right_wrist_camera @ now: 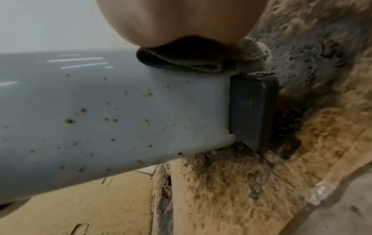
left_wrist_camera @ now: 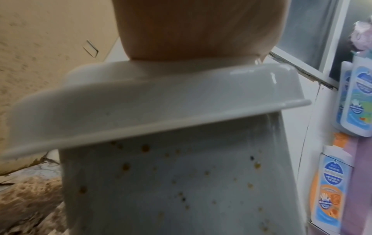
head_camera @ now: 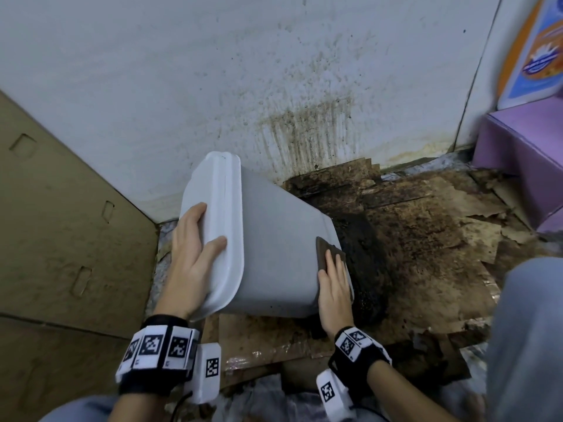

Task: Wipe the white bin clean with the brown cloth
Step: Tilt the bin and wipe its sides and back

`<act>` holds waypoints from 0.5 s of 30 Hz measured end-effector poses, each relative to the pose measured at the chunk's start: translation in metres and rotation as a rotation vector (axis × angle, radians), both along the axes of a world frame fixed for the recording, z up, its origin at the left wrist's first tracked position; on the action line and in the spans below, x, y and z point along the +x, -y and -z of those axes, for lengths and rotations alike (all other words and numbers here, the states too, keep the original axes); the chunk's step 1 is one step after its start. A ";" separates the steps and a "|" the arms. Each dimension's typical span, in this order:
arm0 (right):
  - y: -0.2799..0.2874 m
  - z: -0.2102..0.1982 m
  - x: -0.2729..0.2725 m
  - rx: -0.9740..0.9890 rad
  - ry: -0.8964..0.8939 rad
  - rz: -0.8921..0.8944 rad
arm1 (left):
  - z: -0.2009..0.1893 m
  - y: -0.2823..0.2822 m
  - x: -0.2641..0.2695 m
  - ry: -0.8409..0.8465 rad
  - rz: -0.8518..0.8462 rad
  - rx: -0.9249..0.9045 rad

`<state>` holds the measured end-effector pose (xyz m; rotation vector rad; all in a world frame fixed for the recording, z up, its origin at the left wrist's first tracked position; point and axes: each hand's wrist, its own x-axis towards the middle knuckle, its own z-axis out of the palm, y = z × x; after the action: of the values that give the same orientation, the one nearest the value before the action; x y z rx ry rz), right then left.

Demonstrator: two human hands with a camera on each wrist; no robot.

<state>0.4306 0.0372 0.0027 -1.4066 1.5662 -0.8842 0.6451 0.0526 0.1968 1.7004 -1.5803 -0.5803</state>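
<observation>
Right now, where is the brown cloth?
In the head view the cloth lies flat under the right hand, pressed on the tipped bin near its base, right of centre.

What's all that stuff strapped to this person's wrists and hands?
Both hands are bare. The left hand and right hand each have a black wrist strap carrying white blocks printed with black-and-white square codes. A white box with another code hangs below each wrist, with a thin black cable. No sleeves show.

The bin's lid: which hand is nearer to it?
Left. The left hand rests on the lid of the white bin; the right hand presses the brown cloth near its base.
</observation>
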 end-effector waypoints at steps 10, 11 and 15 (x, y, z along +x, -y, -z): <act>-0.028 -0.092 0.049 -0.071 0.162 -0.015 | 0.000 0.001 -0.002 0.034 -0.015 0.005; -0.032 -0.105 0.057 -0.136 0.162 -0.066 | 0.000 0.001 -0.002 0.035 -0.014 0.005; -0.040 -0.137 0.070 -0.341 0.163 -0.255 | -0.001 0.002 -0.004 0.040 -0.013 0.008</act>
<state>0.5007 0.0776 0.1393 -1.6819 1.1193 -1.1131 0.6416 0.0502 0.1980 1.7366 -1.5955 -0.5495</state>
